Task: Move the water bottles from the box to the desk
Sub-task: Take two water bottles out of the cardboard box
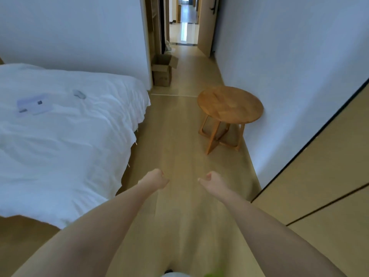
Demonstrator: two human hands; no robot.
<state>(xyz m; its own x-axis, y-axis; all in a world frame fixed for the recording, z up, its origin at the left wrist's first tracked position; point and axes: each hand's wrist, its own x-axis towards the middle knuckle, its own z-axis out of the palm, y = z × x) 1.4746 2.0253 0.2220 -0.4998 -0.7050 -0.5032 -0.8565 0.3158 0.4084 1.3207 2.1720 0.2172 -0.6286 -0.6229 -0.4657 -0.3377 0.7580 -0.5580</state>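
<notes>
Both arms extended forward over the floor. Left hand (157, 178) curled into a fist, holding nothing. Right hand (212, 179) likewise curled, empty. Open box (162, 70) stands on the floor far ahead, by the wall corner; contents not visible.

A single wide-angle view comes from head height, facing forward and tilted down along the pale wood-look floor (175, 136) of a bedroom toward an open doorway and a corridor beyond. Both bare forearms stretch out from the bottom edge, with the left hand (156, 178) and right hand (212, 179) near the lower middle, close to the lens. The white-sheeted bed (60, 136) fills the left side, the round wooden side table (229, 104) stands mid-distance at right against the wall, and the open brown cardboard box (162, 70) sits far off by the doorway; straight lines bow at the edges.
</notes>
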